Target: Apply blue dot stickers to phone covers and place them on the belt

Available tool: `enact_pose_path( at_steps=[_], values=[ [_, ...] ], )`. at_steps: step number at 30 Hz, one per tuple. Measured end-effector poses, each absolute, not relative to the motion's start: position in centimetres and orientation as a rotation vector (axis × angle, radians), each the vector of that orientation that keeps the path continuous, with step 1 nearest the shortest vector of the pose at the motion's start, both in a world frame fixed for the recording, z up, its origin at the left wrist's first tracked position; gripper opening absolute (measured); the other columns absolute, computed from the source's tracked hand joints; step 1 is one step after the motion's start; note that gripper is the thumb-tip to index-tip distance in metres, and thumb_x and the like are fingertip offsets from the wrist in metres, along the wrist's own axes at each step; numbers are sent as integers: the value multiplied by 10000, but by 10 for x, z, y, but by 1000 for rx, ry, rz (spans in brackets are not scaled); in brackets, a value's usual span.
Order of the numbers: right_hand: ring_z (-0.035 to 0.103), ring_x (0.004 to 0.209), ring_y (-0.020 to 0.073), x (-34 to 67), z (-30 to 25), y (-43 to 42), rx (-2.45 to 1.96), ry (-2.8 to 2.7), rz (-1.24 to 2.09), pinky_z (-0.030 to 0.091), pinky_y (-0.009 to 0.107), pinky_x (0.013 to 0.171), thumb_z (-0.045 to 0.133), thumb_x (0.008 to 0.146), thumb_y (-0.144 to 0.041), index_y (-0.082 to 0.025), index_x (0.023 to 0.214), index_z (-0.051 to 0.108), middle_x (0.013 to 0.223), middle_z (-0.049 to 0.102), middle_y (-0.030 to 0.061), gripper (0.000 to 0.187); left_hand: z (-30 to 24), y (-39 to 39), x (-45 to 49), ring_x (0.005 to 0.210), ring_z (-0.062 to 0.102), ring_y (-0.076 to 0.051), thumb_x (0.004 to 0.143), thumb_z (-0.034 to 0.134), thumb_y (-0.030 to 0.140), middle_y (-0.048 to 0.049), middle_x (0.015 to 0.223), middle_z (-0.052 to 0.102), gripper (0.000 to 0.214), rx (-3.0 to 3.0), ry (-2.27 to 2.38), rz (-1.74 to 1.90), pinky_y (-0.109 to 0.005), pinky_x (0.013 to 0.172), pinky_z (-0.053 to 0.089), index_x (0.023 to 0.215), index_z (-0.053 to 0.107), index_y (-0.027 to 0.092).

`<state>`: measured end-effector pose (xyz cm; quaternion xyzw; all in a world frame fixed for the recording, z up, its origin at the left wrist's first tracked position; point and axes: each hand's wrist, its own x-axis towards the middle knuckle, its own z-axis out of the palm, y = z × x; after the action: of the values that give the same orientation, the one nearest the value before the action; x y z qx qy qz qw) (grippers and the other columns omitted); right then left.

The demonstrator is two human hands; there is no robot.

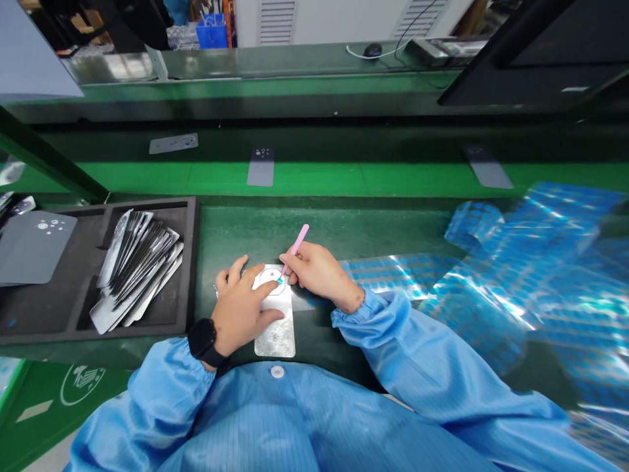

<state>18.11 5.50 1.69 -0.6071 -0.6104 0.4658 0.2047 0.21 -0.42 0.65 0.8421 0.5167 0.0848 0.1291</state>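
A green-topped workbench (324, 226) runs across the view, with grey metal plates (260, 166) lying on a green ledge beyond it. At left, a black foam tray (189, 262) holds a slanted stack of silver plates (137, 269). At right lie crumpled sheets of blue dotted film (521, 262). The left hand (240, 316), wearing a black wristwatch (202, 342), lies with fingers spread on a silver metal plate (275, 342) at the bench's near edge. The right hand (319, 272) pinches a slim pink tool (297, 244) narrowly, its tip at a small blue dot (280, 281) on the plate's white round label (268, 278).
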Motion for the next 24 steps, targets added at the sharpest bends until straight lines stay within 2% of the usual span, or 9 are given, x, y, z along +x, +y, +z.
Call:
enact_pose_path(
  at_steps=[4,11,15,19,22,24],
  values=[
    [545,393,81,180,18,55,-1692,-1682,1321,401,183,434,538,894,-204,-163,696,571,510,615,-22,205,14,-4,6,1341,292,-423,732,748,475,-74,1351,546,434,2467,1524,128,-590,902,330,1145,656,376],
    [521,382,99,185,17,57,-1635,-1485,1411,386,201,391,511,910,-244,-168,716,549,504,602,-7,211,26,-3,14,1308,317,-409,745,742,444,-109,1345,526,462,2463,1546,5,-565,893,349,1181,636,333],
    [591,548,139,194,22,57,-1626,-1552,1110,454,241,535,502,891,-258,-176,733,559,614,636,17,187,25,-4,15,1298,327,-398,756,737,427,-124,1345,517,436,2483,1536,11,-557,896,357,1166,645,311],
    [615,810,181,195,24,53,-1599,-1958,805,468,292,767,444,856,-132,-164,756,599,807,656,67,188,22,-4,13,1290,349,-395,742,754,425,-120,1359,514,460,2462,1559,37,-563,887,365,1175,636,321],
    [596,930,204,188,25,48,-1586,-2288,774,441,297,849,459,831,-79,-137,838,629,925,628,112,180,19,-3,13,1287,354,-403,720,774,420,-122,1352,517,462,2457,1559,69,-562,879,373,1149,646,305],
    [595,928,214,182,27,44,-1613,-2406,805,441,301,836,512,833,-126,-126,907,634,994,604,129,143,16,-4,14,1288,349,-407,709,786,405,-124,1341,518,444,2445,1568,114,-565,883,374,1119,658,291]
  ],
)
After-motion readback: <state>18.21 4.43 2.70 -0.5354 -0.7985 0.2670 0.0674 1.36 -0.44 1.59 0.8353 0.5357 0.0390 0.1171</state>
